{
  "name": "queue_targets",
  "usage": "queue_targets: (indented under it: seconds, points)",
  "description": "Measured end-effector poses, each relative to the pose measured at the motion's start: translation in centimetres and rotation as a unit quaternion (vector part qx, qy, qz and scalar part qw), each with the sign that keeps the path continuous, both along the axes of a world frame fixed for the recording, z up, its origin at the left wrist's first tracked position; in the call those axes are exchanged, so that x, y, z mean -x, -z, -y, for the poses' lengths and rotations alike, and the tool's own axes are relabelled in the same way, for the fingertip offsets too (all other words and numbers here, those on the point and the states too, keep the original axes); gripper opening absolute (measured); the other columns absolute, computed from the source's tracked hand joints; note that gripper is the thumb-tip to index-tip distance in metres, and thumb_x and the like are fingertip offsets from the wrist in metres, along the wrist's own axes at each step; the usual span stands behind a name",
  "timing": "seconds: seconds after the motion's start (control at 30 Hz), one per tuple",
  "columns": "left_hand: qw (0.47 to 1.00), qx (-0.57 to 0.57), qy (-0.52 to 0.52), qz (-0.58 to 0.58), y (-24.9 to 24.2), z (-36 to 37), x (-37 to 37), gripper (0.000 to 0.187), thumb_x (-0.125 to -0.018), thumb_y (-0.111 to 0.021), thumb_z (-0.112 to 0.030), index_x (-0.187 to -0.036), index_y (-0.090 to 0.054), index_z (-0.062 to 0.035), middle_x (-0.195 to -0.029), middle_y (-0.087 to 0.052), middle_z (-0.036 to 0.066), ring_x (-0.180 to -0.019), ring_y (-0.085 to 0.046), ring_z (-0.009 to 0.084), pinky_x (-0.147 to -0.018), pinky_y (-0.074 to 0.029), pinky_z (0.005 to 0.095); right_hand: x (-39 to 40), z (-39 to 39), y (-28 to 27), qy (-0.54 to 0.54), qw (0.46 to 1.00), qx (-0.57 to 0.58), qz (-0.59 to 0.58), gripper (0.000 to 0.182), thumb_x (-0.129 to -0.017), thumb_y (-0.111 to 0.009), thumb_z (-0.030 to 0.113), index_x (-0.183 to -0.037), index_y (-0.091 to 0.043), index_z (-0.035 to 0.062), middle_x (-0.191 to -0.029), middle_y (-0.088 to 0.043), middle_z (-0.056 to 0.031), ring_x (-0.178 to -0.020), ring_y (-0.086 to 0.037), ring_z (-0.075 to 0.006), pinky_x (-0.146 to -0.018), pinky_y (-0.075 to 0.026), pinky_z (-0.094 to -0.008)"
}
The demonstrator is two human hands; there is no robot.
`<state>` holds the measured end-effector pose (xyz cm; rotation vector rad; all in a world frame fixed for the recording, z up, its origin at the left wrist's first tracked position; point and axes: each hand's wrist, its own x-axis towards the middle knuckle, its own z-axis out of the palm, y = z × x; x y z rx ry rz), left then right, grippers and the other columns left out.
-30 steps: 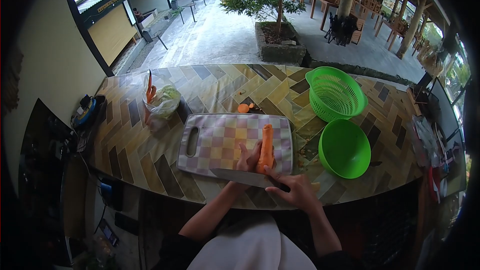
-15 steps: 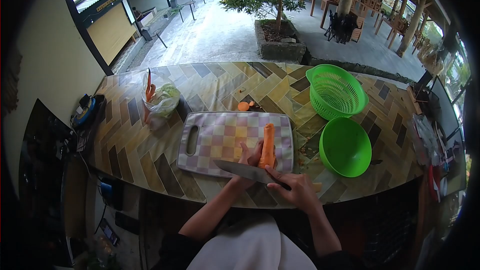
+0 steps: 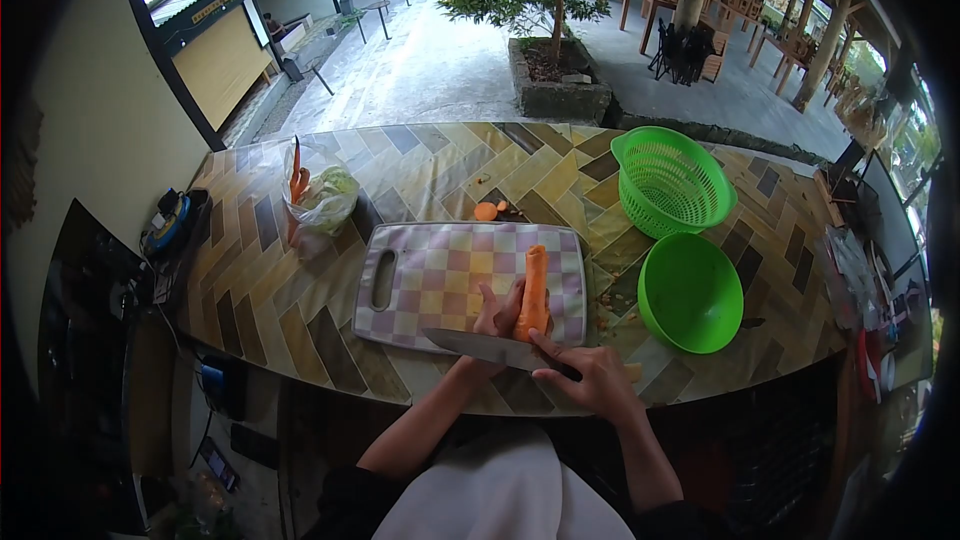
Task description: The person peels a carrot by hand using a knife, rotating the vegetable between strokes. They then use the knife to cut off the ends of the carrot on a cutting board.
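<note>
A peeled-looking orange carrot (image 3: 535, 285) is held over the front right of the checkered cutting board (image 3: 405, 275), its narrow end pointing away from me. My left hand (image 3: 500, 316) grips it from the left side, the thumb raised apart from it. In my right hand (image 3: 598, 380) is a kitchen knife (image 3: 475, 344), held by its handle. The blade points left, crossing in front of my left wrist close to the carrot's thick lower end. Cut carrot pieces (image 3: 487, 211) lie on the table just behind the board.
Right of the board stand a green colander (image 3: 672, 180) and a green bowl (image 3: 690, 292). A clear plastic bag (image 3: 325, 198) with vegetables sits at the back left. The table (image 3: 270, 290) has a wood-pattern cover; small scraps lie between board and bowl.
The knife's tip has dipped slightly toward me. Both hands keep nearly the same place, and the carrot stays in my left hand.
</note>
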<state>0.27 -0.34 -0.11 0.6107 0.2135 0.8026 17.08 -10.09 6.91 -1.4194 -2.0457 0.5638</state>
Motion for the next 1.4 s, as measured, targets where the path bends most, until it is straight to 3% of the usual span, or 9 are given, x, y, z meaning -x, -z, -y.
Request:
queue_targets:
  seconds: [0.07,0.13,0.2,0.27,0.77,0.87,1.03,1.17,1.4]
  points:
    - [0.997,0.014,0.022,0.070,2.1,-0.4,0.2,0.084,-0.094,-0.010,-0.070,-0.151,-0.023,-0.0095,-0.131,-0.048,0.014,-0.113,-0.050,0.0257,-0.105,-0.037,0.0379,0.1,-0.1,0.3,0.005,1.000,0.001,-0.002,0.053,-0.089,-0.064,0.043,-0.138,-0.053,0.0275,-0.073,-0.067,-0.0112,-0.063,-0.064,-0.0307,-0.064,-0.050,-0.0401]
    - [0.940,-0.229,-0.054,-0.247,2.6,-0.3,0.0,0.083,-0.094,-0.010,-0.070,-0.151,-0.023,-0.0107,-0.133,-0.047,0.014,-0.116,-0.049,0.0257,-0.105,-0.037,0.0388,0.2,-0.3,0.4,0.011,1.000,0.001,-0.011,0.052,-0.089,-0.064,0.043,-0.138,-0.054,0.0274,-0.074,-0.068,-0.0114,-0.065,-0.064,-0.0310,-0.065,-0.051,-0.0400]
    - [0.949,-0.240,-0.034,-0.202,2.6,-0.4,0.0,0.082,-0.095,-0.011,-0.069,-0.152,-0.023,-0.0109,-0.136,-0.046,0.015,-0.119,-0.049,0.0256,-0.106,-0.036,0.0393,0.1,-0.3,0.2,0.007,1.000,0.006,-0.015,0.052,-0.089,-0.065,0.042,-0.138,-0.054,0.0277,-0.076,-0.068,-0.0118,-0.067,-0.065,-0.0314,-0.066,-0.051,-0.0400]
    - [0.976,-0.006,0.083,0.203,2.2,-0.8,0.2,0.081,-0.096,-0.012,-0.068,-0.152,-0.023,-0.0103,-0.138,-0.045,0.015,-0.121,-0.048,0.0256,-0.108,-0.035,0.0393,0.0,-0.2,-0.1,-0.004,1.000,0.017,-0.017,0.053,-0.089,-0.065,0.042,-0.139,-0.053,0.0283,-0.079,-0.069,-0.0124,-0.070,-0.066,-0.0319,-0.067,-0.052,-0.0400]
    - [0.999,0.036,-0.013,0.011,2.3,-0.4,0.3,0.089,-0.093,-0.014,-0.072,-0.154,-0.017,-0.0081,-0.140,-0.045,0.014,-0.123,-0.049,0.0255,-0.108,-0.036,0.0407,0.0,-0.2,0.6,0.001,1.000,0.012,-0.024,0.050,-0.089,-0.063,0.045,-0.137,-0.054,0.0307,-0.076,-0.068,-0.0124,-0.067,-0.065,-0.0319,-0.066,-0.051,-0.0407]
    - [0.983,-0.008,0.065,0.170,4.2,-1.2,0.3,0.088,-0.093,-0.014,-0.072,-0.153,-0.017,-0.0065,-0.143,-0.043,0.014,-0.127,-0.047,0.0251,-0.109,-0.034,0.0418,0.4,-0.2,-0.8,0.022,0.997,0.075,0.013,0.050,-0.086,-0.070,0.035,-0.133,-0.058,0.0224,-0.089,-0.070,-0.0160,-0.078,-0.069,-0.0300,-0.074,-0.053,-0.0360]
    - [0.894,-0.297,-0.124,-0.311,4.9,-1.0,-0.3,0.090,-0.090,-0.012,-0.077,-0.149,-0.026,-0.0104,-0.122,-0.048,0.010,-0.106,-0.049,0.0238,-0.098,-0.040,0.0383,0.6,-0.1,-0.1,0.036,0.998,0.041,-0.016,0.051,-0.086,-0.071,0.034,-0.134,-0.058,0.0236,-0.088,-0.070,-0.0163,-0.075,-0.068,-0.0304,-0.072,-0.052,-0.0360]
    - [0.998,-0.026,-0.036,-0.051,-0.5,0.3,-0.1,0.092,-0.089,-0.013,-0.078,-0.148,-0.026,-0.0095,-0.120,-0.048,0.010,-0.105,-0.049,0.0230,-0.097,-0.040,0.0375,0.2,0.0,0.2,0.024,0.993,0.038,-0.109,0.056,-0.084,-0.073,0.035,-0.136,-0.056,0.0244,-0.099,-0.070,-0.0179,-0.084,-0.069,-0.0326,-0.076,-0.053,-0.0356]
    - [0.987,-0.047,0.045,0.145,2.5,-1.1,0.1,0.088,-0.096,-0.008,-0.067,-0.150,-0.019,0.0013,-0.144,-0.040,0.015,-0.129,-0.044,0.0220,-0.112,-0.031,0.0376,-0.2,-0.2,0.2,-0.001,0.996,0.051,-0.068,0.057,-0.087,-0.067,0.044,-0.140,-0.050,0.0311,-0.085,-0.071,-0.0153,-0.079,-0.069,-0.0352,-0.072,-0.053,-0.0400]
